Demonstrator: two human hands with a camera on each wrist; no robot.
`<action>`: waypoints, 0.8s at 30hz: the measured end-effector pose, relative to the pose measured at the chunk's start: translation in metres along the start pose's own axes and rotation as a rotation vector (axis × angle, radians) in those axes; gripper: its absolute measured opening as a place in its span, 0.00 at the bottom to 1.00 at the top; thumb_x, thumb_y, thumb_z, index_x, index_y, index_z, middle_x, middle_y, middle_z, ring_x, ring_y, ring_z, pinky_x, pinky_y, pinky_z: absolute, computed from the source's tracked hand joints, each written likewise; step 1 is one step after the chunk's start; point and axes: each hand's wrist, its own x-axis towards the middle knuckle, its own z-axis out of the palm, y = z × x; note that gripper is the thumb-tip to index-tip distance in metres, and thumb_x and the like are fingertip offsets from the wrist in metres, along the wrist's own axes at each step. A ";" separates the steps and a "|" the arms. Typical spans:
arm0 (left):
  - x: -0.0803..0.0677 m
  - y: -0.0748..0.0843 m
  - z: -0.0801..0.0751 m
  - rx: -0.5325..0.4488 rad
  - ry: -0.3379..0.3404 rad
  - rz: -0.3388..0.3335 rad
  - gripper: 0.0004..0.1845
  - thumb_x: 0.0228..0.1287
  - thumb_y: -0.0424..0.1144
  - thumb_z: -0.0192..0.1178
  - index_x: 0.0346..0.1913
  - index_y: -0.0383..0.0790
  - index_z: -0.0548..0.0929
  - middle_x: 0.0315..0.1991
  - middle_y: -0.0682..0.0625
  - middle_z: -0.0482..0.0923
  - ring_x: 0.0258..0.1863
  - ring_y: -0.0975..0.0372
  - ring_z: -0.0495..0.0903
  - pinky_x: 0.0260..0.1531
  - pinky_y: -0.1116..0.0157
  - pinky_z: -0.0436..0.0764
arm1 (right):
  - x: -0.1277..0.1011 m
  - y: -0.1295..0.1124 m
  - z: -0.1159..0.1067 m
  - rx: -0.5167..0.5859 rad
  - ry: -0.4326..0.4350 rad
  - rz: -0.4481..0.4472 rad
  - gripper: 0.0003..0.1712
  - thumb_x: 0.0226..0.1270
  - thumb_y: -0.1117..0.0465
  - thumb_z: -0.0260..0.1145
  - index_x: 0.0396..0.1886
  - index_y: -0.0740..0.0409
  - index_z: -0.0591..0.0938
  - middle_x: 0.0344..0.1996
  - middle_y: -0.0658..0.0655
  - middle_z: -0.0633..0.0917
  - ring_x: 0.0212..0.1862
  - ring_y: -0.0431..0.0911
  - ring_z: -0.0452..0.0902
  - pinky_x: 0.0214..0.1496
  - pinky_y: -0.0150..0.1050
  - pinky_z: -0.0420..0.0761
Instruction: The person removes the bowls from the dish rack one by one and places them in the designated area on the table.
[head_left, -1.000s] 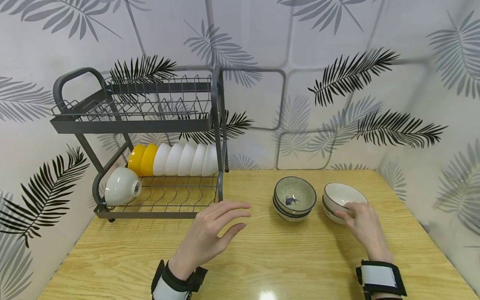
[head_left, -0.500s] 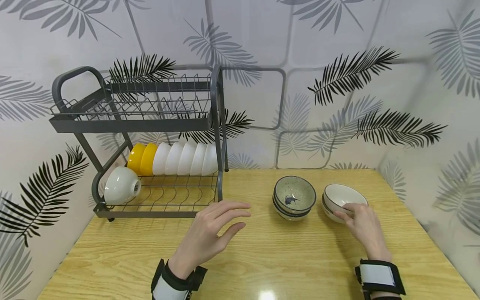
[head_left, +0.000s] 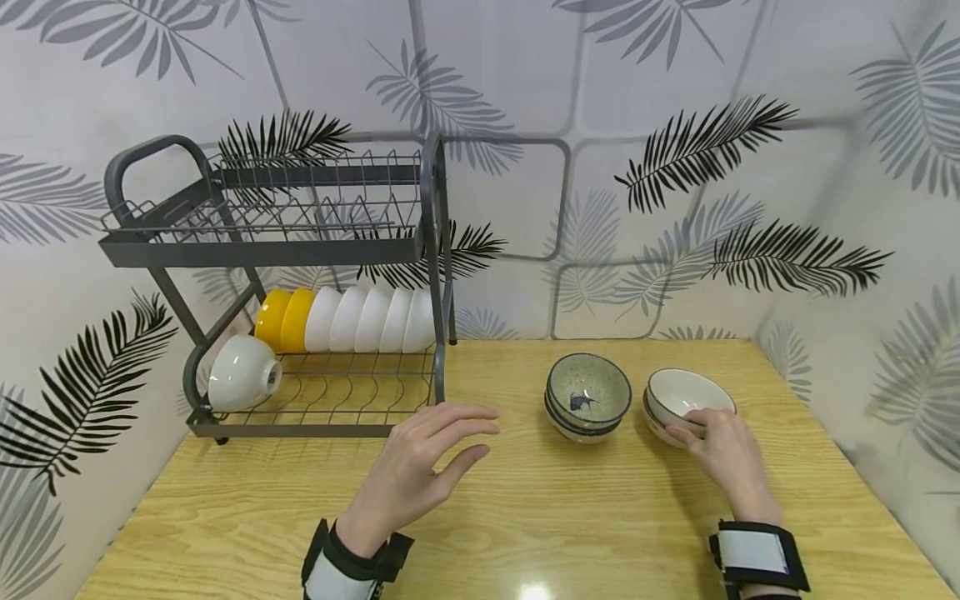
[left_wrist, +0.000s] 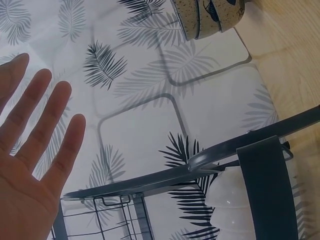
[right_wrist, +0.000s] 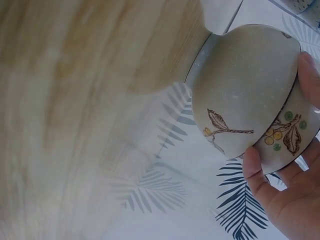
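My right hand (head_left: 726, 457) grips the near rim of a white bowl (head_left: 681, 393), the upper of two stacked at the table's right. The right wrist view shows its outside painted with brown leaves and yellow and green berries, a thumb and fingertips (right_wrist: 253, 160) around it. Sitting inside the lower bowl (right_wrist: 235, 95), which bears a brown twig, it is partly held up by that one. My left hand (head_left: 423, 458) hovers over the table in front of the dish rack (head_left: 300, 252), fingers spread, holding nothing; the left wrist view shows its bare palm (left_wrist: 30, 185).
Left of the white pair stands a stack of speckled bowls (head_left: 592, 387) with dark rims. On the rack's lower tier, yellow bowls (head_left: 288, 321) and several white bowls (head_left: 360, 321) stand on edge in a row. A larger white bowl (head_left: 238, 373) lies tipped at its left front.
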 end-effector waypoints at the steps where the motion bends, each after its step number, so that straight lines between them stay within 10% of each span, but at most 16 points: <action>1: 0.000 0.000 0.000 0.000 -0.001 0.000 0.17 0.60 0.32 0.70 0.53 0.45 0.84 0.53 0.51 0.85 0.49 0.62 0.85 0.49 0.67 0.84 | 0.000 0.000 0.000 0.000 0.002 0.000 0.18 0.61 0.58 0.75 0.39 0.72 0.88 0.40 0.73 0.88 0.49 0.71 0.81 0.54 0.70 0.77; 9: -0.004 -0.006 0.002 -0.024 -0.008 -0.038 0.17 0.59 0.31 0.70 0.52 0.44 0.85 0.53 0.50 0.85 0.50 0.60 0.85 0.50 0.65 0.85 | -0.001 0.002 0.000 0.000 0.030 -0.034 0.18 0.56 0.58 0.78 0.38 0.71 0.88 0.37 0.71 0.88 0.47 0.70 0.82 0.53 0.69 0.77; 24: -0.017 -0.029 -0.001 0.081 0.065 -0.322 0.17 0.61 0.34 0.71 0.54 0.42 0.84 0.59 0.47 0.82 0.63 0.50 0.77 0.62 0.45 0.77 | 0.001 -0.006 -0.004 0.056 0.277 -0.128 0.24 0.49 0.59 0.81 0.44 0.65 0.86 0.59 0.72 0.79 0.66 0.71 0.64 0.59 0.73 0.60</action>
